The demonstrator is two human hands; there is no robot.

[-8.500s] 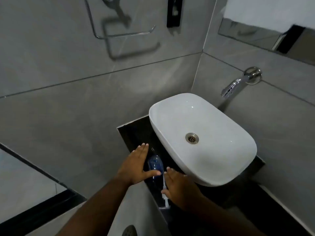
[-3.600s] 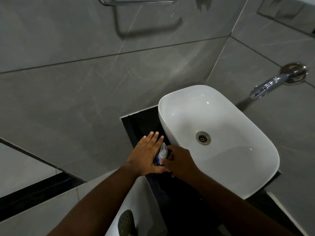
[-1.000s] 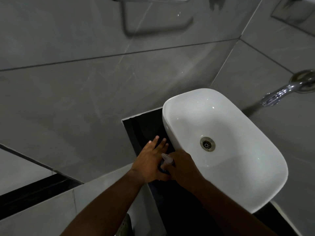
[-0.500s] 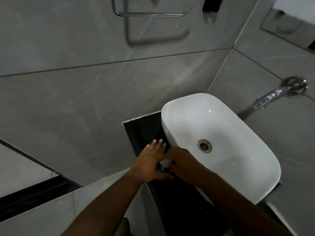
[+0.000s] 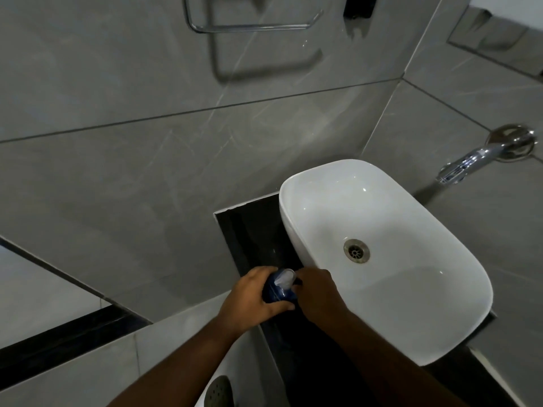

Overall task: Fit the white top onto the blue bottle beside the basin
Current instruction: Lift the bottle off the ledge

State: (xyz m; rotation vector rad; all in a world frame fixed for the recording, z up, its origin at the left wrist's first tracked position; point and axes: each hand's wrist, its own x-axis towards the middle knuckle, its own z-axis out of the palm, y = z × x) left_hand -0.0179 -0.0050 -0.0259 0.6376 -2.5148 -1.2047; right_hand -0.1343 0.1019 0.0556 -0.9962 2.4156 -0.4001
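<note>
A small blue bottle (image 5: 277,292) stands on the black counter (image 5: 255,230) just left of the white basin (image 5: 382,230). The white pump top (image 5: 284,277) sits on the bottle's neck. My left hand (image 5: 249,298) wraps around the bottle's left side, thumb across its front. From the right, my right hand (image 5: 318,292) has its fingertips at the white top. The bottle's lower part is hidden behind my hands.
A chrome tap (image 5: 482,160) juts from the right wall over the basin. A chrome towel rail (image 5: 252,23) and a black fitting (image 5: 360,5) hang on the grey tiled wall. A white object with a grey perforated patch (image 5: 217,392) lies below my left forearm.
My left hand's fingers, spread flat before, now curl around the bottle. My right hand has drawn back a little, and the bottle with its white top shows between my hands.
</note>
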